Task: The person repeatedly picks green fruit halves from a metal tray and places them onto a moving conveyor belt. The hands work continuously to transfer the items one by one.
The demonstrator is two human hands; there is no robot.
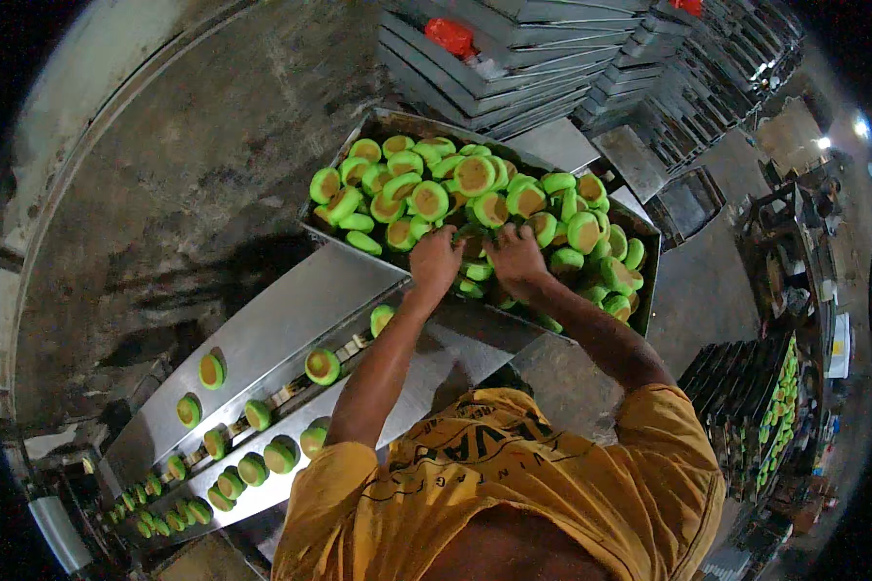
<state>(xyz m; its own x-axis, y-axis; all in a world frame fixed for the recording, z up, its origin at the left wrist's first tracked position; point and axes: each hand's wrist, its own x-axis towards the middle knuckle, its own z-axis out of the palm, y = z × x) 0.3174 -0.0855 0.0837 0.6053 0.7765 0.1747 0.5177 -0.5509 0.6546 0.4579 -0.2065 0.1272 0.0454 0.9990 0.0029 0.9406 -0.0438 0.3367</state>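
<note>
Clock positions are being taken from the middle of the view, 12 pointing up.

Between 11 and 2 o'clock, a deep metal tray [653,281] is holding a heaped pile of green buns [429,200]; many are showing a flat brown face, others are lying on edge or green side up. Both hands are resting at the near side of this pile, just beside each other. The left hand [436,259], a little above centre, is touching buns with its fingers bent downward. The right hand [516,257], at about 1 o'clock, is lying among the buns, fingers also curling down. Grip: both are looking narrow rather than spread (fingertips are hiding among the buns, so I cannot tell whether either is closing on one).

Toward 8 o'clock, a shiny metal chute [291,300] is sloping away from the tray, a slatted belt [286,392] running along its middle. More buns are sitting in loose rows on both, crowding closer together at the far end.

At 1 o'clock, stacked grey trays [552,82] are standing beyond the pile, a red bag [450,37] lying on them. At 4 o'clock, a rack [741,412] is showing green buns along one side.
</note>
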